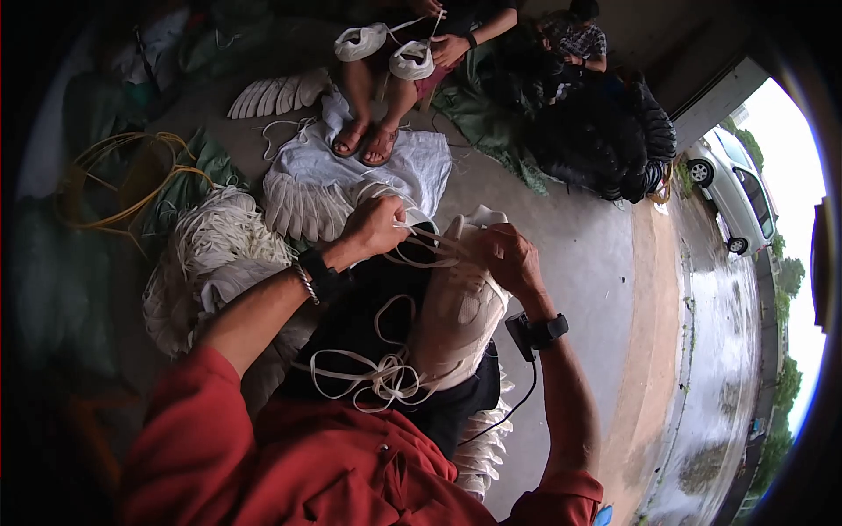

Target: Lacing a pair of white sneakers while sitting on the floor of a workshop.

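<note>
A white shoe upper (460, 320) lies across my lap, on dark trousers. My left hand (375, 226) is closed in a pinch on a white shoelace (425, 235), which runs across to the top of the upper. At the upper's far right edge, my right hand (513, 259) is closed with bent fingers around the lacing; its fingertips are partly hidden. A loose looped bunch of white lace (381, 377) rests on my lap beside the upper. Part of another white piece with a dark opening (423, 226) shows behind my left hand.
Left of me sits a heap of white laces (224, 228). Ahead, a row of white uppers (303, 206) lies by a white sheet (421, 167). A co-worker's hand (449, 50) is near two hanging uppers (360, 42). Stacked white pieces (484, 451) stand at my right.
</note>
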Motion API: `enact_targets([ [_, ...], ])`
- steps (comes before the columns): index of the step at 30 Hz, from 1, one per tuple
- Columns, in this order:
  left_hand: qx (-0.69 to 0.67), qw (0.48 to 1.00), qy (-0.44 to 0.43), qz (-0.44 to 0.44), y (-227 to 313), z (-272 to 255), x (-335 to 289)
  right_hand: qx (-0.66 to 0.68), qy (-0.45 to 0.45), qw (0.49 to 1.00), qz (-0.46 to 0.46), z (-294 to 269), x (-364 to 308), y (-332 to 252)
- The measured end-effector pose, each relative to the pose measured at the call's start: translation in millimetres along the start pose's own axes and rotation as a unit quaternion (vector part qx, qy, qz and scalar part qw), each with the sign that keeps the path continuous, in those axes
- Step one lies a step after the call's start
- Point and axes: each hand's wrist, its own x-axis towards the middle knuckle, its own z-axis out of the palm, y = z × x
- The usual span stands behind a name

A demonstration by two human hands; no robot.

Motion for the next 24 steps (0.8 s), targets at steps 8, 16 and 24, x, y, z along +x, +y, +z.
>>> enact_targets([
  [8, -0.568, 0.753, -0.245, -0.223, 59, 46, -41, -0.112, 0.002, 0.994, -0.013, 34, -7, 2],
  [16, -0.525, 0.803, -0.212, -0.184, 45, 84, -47, -0.091, 0.004, 0.996, 0.001, 35, 17, -23],
  [24, -0.48, 0.849, -0.198, -0.096, 35, 106, -48, 0.237, -0.081, 0.95, -0.188, 58, 38, -145],
])
